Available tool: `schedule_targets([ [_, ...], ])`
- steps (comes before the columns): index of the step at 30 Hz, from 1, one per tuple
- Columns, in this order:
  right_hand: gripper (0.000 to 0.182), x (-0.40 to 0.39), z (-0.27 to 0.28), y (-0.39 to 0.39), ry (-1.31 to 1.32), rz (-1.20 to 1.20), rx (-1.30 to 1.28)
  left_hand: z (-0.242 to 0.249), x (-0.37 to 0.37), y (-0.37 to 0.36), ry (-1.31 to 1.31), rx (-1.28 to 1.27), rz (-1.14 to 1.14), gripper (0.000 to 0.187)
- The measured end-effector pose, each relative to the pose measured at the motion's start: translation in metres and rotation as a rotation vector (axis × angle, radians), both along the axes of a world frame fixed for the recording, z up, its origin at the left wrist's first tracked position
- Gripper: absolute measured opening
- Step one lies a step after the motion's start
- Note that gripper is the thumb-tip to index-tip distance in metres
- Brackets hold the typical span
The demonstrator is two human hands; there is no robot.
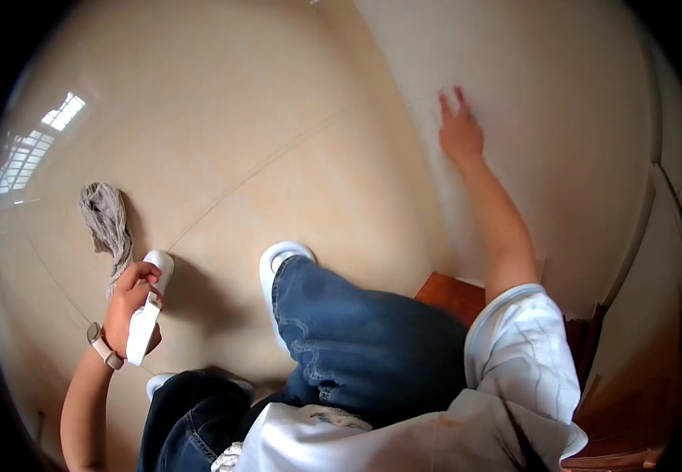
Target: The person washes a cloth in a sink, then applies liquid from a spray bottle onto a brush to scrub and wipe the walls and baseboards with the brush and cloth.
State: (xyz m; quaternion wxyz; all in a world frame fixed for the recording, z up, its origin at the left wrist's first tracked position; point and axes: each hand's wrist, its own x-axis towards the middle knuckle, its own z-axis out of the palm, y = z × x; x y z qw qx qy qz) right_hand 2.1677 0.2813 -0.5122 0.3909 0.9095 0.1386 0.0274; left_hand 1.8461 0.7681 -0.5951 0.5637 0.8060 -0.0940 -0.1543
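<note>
The cloth (106, 216) looks rough, the floor (223, 134) glossy.

Shiny tan floor (223, 102), smooth, with thin dark lines between big tiles. Bright squares of window light (22, 161) shining back from the left side. White shoe (267, 275) flat on the floor near the middle, part under a blue pant leg (372, 322). Another white shoe (156, 384) on the left, mostly hidden. Soft dark shadow (203, 303) between the two. Gray rag (103, 216) either just above or touching, hard to tell which

Right hand (462, 137) blurred, white object (141, 332) partly hidden by left hand (125, 301)
</note>
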Motion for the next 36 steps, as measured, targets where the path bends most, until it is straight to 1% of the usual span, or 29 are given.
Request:
schedule_targets([
  [1, 0.052, -0.001, -0.009, -0.002, 0.132, -0.076, -0.023, 0.000, -0.002, 0.000, 0.024, -0.001, 0.010, 0.016],
  [2, 0.051, 0.010, -0.019, -0.004, 0.056, 0.023, 0.004, -0.001, -0.003, 0.001, 0.054, -0.001, 0.012, 0.015],
  [3, 0.051, 0.021, -0.016, 0.009, 0.059, 0.029, 0.008, -0.002, -0.003, 0.001, 0.058, 0.003, 0.018, 0.015],
  [5, 0.062, 0.031, 0.010, 0.045, -0.064, -0.121, 0.112, -0.001, -0.002, -0.001, 0.008, -0.019, 0.000, 0.015],
  [6, 0.062, 0.031, 0.014, 0.044, -0.028, -0.166, 0.134, -0.005, -0.003, -0.002, -0.009, -0.007, 0.008, 0.015],
  [7, 0.062, 0.023, -0.005, 0.018, -0.027, -0.187, 0.134, -0.003, -0.005, 0.000, -0.007, -0.008, -0.013, 0.015],
  [8, 0.059, 0.018, -0.038, -0.018, 0.024, -0.006, 0.061, -0.002, -0.004, 0.001, 0.001, -0.004, -0.028, 0.015],
  [9, 0.057, 0.024, -0.048, -0.036, 0.061, 0.185, -0.018, -0.002, 0.000, 0.000, -0.005, -0.004, -0.032, 0.015],
  [10, 0.056, 0.009, -0.036, -0.005, 0.221, -0.106, 0.038, -0.008, -0.004, 0.000, 0.048, -0.038, 0.010, 0.015],
  [11, 0.056, 0.018, -0.032, 0.013, 0.210, -0.098, 0.044, -0.015, -0.008, 0.001, 0.114, -0.071, 0.051, 0.014],
  [13, 0.055, 0.026, -0.027, 0.034, -0.025, -0.144, 0.054, -0.002, -0.002, -0.002, 0.011, 0.011, 0.009, 0.013],
  [15, 0.053, 0.034, 0.019, 0.060, -0.198, -0.214, 0.302, 0.000, -0.001, -0.003, 0.028, 0.006, -0.008, 0.013],
  [17, 0.050, 0.027, 0.018, 0.025, -0.124, 0.018, 0.198, -0.001, -0.001, -0.002, 0.030, -0.006, -0.009, 0.012],
  [19, 0.050, 0.016, -0.021, -0.025, -0.054, 0.187, 0.160, -0.007, -0.002, -0.003, 0.017, -0.041, 0.012, 0.019],
  [20, 0.055, 0.009, -0.033, -0.028, 0.028, 0.093, 0.056, -0.006, -0.002, -0.003, 0.011, -0.043, 0.026, 0.019],
  [21, 0.055, 0.021, -0.026, -0.005, 0.023, 0.108, 0.057, -0.004, -0.001, -0.002, 0.018, -0.033, 0.015, 0.019],
  [22, 0.057, 0.024, -0.009, 0.026, 0.024, -0.009, 0.094, -0.001, 0.000, 0.000, 0.040, -0.025, -0.021, 0.019],
  [23, 0.059, 0.026, -0.002, 0.038, 0.025, -0.125, 0.130, 0.005, 0.003, -0.001, 0.005, -0.035, -0.006, 0.006],
  [24, 0.061, 0.022, -0.012, 0.025, -0.049, -0.023, 0.121, 0.004, 0.001, -0.003, 0.019, -0.034, -0.002, 0.006],
  [25, 0.059, 0.030, 0.004, 0.040, -0.056, -0.137, 0.192, 0.002, 0.001, -0.004, 0.031, -0.036, -0.011, 0.005],
  [27, 0.058, 0.031, 0.002, 0.026, -0.055, -0.066, 0.181, 0.000, 0.004, -0.004, 0.029, -0.041, -0.031, 0.006],
  [28, 0.058, 0.019, -0.014, 0.004, -0.054, -0.079, 0.176, 0.001, 0.002, -0.003, 0.038, -0.044, -0.028, 0.006],
  [29, 0.056, 0.008, -0.042, -0.027, 0.015, 0.066, 0.140, 0.003, -0.001, -0.002, 0.035, -0.049, -0.031, 0.006],
  [30, 0.055, 0.008, -0.044, -0.021, 0.075, 0.230, 0.105, 0.001, -0.001, -0.002, 0.074, -0.056, -0.015, 0.008],
  [31, 0.055, 0.023, -0.044, -0.012, 0.062, 0.258, 0.102, -0.001, -0.001, -0.003, 0.110, -0.064, 0.010, 0.009],
  [33, 0.054, 0.030, -0.048, 0.006, 0.014, 0.144, 0.150, 0.000, 0.000, -0.002, 0.081, -0.058, 0.001, 0.013],
  [34, 0.054, 0.043, -0.035, 0.025, -0.013, 0.152, 0.142, 0.001, 0.000, -0.003, 0.081, -0.052, 0.001, 0.014],
  [35, 0.053, 0.052, -0.020, 0.041, -0.064, 0.104, 0.224, 0.002, -0.001, -0.004, 0.083, -0.045, -0.002, 0.016],
  [36, 0.053, 0.061, -0.011, 0.051, -0.036, -0.019, 0.204, -0.001, -0.002, -0.006, 0.125, -0.052, 0.031, 0.016],
])
